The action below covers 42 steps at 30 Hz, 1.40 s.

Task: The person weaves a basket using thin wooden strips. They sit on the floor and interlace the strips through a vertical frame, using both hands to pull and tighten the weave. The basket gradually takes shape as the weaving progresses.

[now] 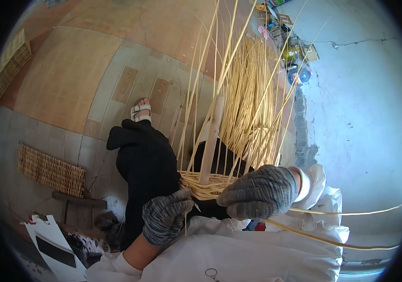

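A small woven wicker basket base (204,190) rests at my lap, with long upright rods (192,101) rising from it. A flat wooden slat (211,141) stands among the rods. My left hand (165,217), in a grey knit glove, is closed at the weave's left edge, pinching a thin wicker rod (186,224). A small pale pointed tip (196,206) shows beside its fingers; I cannot make out what it is. My right hand (260,192), gloved alike, curls over the right edge of the weave. Two long wicker strands (332,240) trail rightward from beneath it.
A large bundle of wicker rods (248,98) lies ahead, beside the wall (361,103). Woven panels (50,168) and a dark wooden stool (79,202) are at left. A white panel (53,249) stands at lower left. Bottles (299,74) and clutter line the wall's foot.
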Each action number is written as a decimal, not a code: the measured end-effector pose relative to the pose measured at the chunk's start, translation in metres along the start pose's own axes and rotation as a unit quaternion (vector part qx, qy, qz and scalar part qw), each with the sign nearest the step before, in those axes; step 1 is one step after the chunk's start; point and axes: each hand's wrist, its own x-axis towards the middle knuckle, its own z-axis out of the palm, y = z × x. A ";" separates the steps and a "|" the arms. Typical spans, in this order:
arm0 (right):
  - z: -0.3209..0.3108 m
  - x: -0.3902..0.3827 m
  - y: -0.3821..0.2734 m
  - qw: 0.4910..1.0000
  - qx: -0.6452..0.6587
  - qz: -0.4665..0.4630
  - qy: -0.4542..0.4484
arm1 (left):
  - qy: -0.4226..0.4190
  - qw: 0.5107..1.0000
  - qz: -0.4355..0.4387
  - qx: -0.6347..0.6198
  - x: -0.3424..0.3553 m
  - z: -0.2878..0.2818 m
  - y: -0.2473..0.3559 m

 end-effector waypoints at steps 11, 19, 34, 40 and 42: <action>0.025 0.024 -0.020 0.975 -0.091 0.197 0.048 | -0.035 0.983 0.089 0.154 0.005 0.005 0.001; 0.056 0.021 -0.024 0.949 0.036 0.263 0.171 | -0.128 0.938 -0.189 -0.262 0.035 -0.034 0.034; 0.136 -0.010 -0.055 0.774 0.224 0.300 0.510 | -0.356 0.881 -0.282 -0.131 0.070 -0.024 0.036; 0.180 0.001 -0.039 0.599 0.428 0.296 0.608 | -0.357 0.926 -0.033 0.120 0.070 -0.033 0.030; 0.175 0.001 -0.041 0.583 0.468 0.278 0.604 | -0.328 0.927 0.060 0.170 0.073 -0.028 0.038</action>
